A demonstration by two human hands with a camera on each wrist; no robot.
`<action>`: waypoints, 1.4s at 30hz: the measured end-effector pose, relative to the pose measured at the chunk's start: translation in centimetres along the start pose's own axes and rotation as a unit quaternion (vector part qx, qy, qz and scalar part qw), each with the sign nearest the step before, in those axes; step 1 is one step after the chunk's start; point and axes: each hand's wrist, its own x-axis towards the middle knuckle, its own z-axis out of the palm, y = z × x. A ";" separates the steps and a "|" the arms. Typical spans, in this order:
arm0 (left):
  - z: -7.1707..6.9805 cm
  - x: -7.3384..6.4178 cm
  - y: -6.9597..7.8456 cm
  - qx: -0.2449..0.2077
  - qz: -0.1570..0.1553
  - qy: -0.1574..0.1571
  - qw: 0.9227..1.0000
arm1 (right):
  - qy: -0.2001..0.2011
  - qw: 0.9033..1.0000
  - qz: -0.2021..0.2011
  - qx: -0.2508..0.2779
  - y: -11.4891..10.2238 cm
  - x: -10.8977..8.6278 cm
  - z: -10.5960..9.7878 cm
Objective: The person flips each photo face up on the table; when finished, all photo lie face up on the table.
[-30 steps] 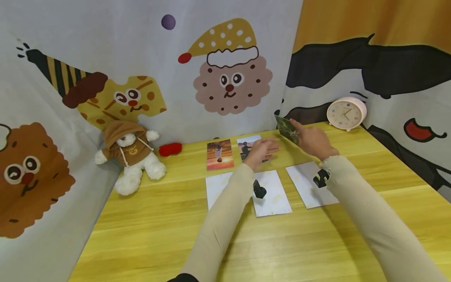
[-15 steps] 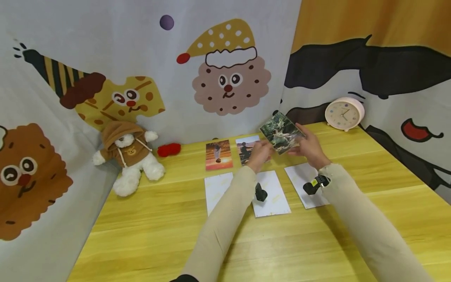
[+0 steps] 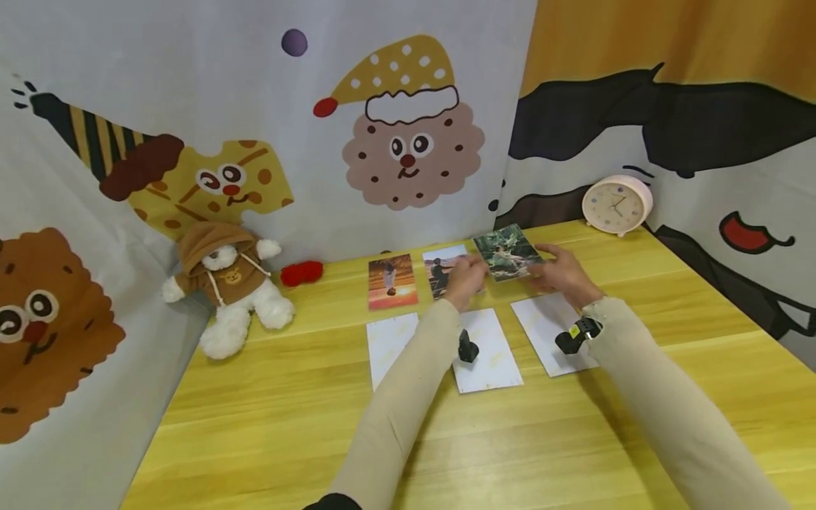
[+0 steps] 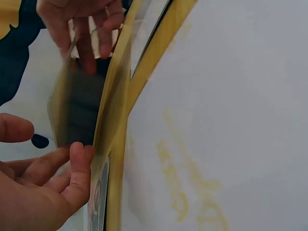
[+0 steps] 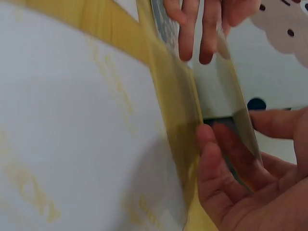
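A glossy photo card point(image 3: 506, 253) with a green woodland scene is tilted just above the back of the table. My right hand point(image 3: 564, 275) pinches its right side, thumb point(image 5: 274, 122) on one face and fingers on the other. Under its left edge the fingertips of my left hand point(image 3: 465, 283) touch it, while the left thumb point(image 4: 17, 128) stays apart from the card. Partly behind the left hand lies a second photo card point(image 3: 436, 273) with a dark figure. Left of that is a sunset photo card point(image 3: 392, 282).
Three white sheets lie in a front row: left sheet point(image 3: 387, 343), middle sheet point(image 3: 491, 361) and right sheet point(image 3: 542, 333). A teddy bear point(image 3: 232, 283) and a red object point(image 3: 302, 273) sit at the back left. A pink clock point(image 3: 616, 205) stands at the back right.
The green photo card has turned to face the camera, then come down and left towards the table. My left hand has moved from beside it to its left edge.
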 end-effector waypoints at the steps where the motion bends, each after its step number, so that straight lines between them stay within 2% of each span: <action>1: -0.1 0.1 0.0 -0.007 -0.008 -0.006 1.000 | -0.005 1.000 0.007 -0.004 0.1 0.0 -0.1; 7: -0.2 0.9 -0.3 -0.064 -0.075 -0.038 0.994 | -0.035 0.999 0.024 -0.033 0.6 0.2 -0.9; 11: -0.3 1.2 -0.3 -0.065 -0.105 -0.050 0.991 | -0.043 0.998 0.029 -0.044 0.8 0.6 -1.1; 17: -0.3 1.1 0.0 -0.074 -0.141 -0.078 0.984 | -0.026 0.996 0.051 -0.066 1.0 1.5 -0.9; 22: -0.6 0.6 0.0 -0.054 -0.147 -0.099 0.983 | -0.021 0.993 0.066 -0.098 1.0 1.8 -0.7; 30: -1.0 0.2 0.2 -0.019 -0.152 -0.134 0.979 | -0.026 0.982 0.035 -0.184 0.8 1.8 -1.1; 34: -1.2 0.1 0.2 -0.025 -0.157 -0.129 0.979 | -0.023 0.979 0.026 -0.200 0.8 2.1 -0.9; 42: -1.4 -0.3 1.0 -0.036 -0.138 -0.116 0.983 | -0.027 0.972 0.023 -0.233 1.0 2.4 -0.7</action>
